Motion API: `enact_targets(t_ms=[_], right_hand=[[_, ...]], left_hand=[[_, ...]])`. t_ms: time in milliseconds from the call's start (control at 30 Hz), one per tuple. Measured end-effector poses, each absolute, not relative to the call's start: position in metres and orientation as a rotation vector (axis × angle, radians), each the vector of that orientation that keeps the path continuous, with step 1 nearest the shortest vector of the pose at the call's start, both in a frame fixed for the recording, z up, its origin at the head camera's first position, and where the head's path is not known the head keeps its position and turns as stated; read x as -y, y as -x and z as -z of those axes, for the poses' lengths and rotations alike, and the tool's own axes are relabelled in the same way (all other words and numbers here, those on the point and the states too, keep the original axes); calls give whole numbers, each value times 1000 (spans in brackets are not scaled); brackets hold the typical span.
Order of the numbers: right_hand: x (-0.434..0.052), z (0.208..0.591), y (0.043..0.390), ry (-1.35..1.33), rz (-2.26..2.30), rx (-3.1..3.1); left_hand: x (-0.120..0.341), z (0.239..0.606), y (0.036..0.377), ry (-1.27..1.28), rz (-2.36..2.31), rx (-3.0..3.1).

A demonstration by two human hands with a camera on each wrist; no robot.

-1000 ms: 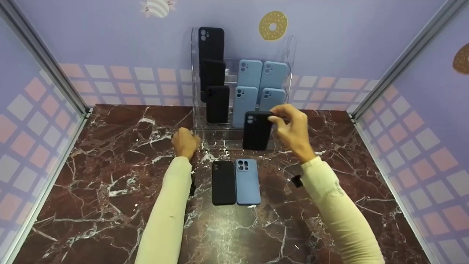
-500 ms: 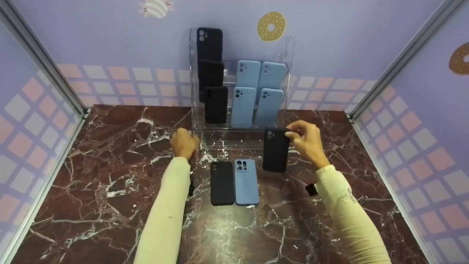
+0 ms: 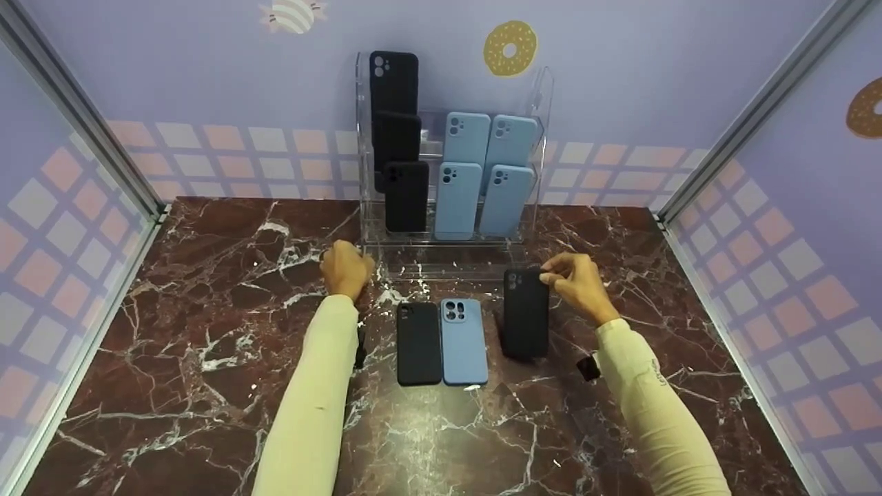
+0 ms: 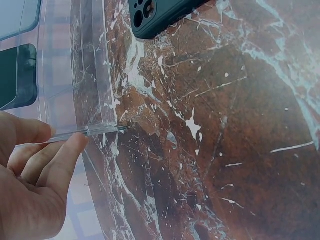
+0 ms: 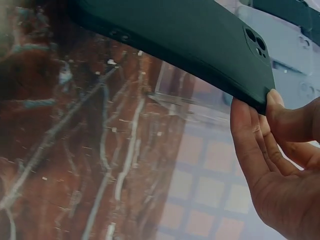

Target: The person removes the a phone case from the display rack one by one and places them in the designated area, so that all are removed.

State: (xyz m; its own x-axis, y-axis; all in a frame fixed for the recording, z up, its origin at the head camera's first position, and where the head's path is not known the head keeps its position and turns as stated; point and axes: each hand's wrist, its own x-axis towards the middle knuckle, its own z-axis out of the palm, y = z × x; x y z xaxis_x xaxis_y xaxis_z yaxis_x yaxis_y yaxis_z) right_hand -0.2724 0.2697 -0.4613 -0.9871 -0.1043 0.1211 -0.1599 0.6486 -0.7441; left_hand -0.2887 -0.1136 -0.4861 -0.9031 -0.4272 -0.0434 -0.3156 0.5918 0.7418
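A person in pale yellow sleeves works at a dark red marble table (image 3: 207, 331) with a clear acrylic display stand (image 3: 544, 96) at its far edge. The right hand (image 3: 577, 284) pinches the top corner of a black phone case (image 3: 525, 313) between thumb and fingertips. A second ago this case was held upright in front of the stand's lower shelf; since then the hand has carried it rightward and down toward the table, and its lower end now sits at or just above the marble, the case tilted and not yet lying flat. It is near a flat pair already on the table, a black case (image 3: 418, 343) touching a light blue case (image 3: 463, 341), with a gap left between the blue one and the held one. Judging from this, the held case is about to be laid down as a third in that row. The left hand (image 3: 346, 269) has not moved: its curled fingers (image 4: 60, 165) touch the stand's front left corner, seemingly steadying it. The stand holds three black cases (image 3: 397, 141) stacked in its left column and four light blue cases (image 3: 486, 172) to the right.
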Motion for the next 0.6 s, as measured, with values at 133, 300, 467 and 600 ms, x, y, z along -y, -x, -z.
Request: enact_targets(t_ms=[133,300,467,600], right_hand=[[-272,473,273,-200,-1271,2851],[-272,486,272,-213,-1369,2877],[-268,496,273,-158,-1442,2895],[-263,503,275,-82,-1513,2903]], left_hand=[[114,486,290,-615,1188,2682],[114,488,290,-597,1179,2684],[114,488,290,-570,1166,2677],[114,488,290,-564,1142,2682]])
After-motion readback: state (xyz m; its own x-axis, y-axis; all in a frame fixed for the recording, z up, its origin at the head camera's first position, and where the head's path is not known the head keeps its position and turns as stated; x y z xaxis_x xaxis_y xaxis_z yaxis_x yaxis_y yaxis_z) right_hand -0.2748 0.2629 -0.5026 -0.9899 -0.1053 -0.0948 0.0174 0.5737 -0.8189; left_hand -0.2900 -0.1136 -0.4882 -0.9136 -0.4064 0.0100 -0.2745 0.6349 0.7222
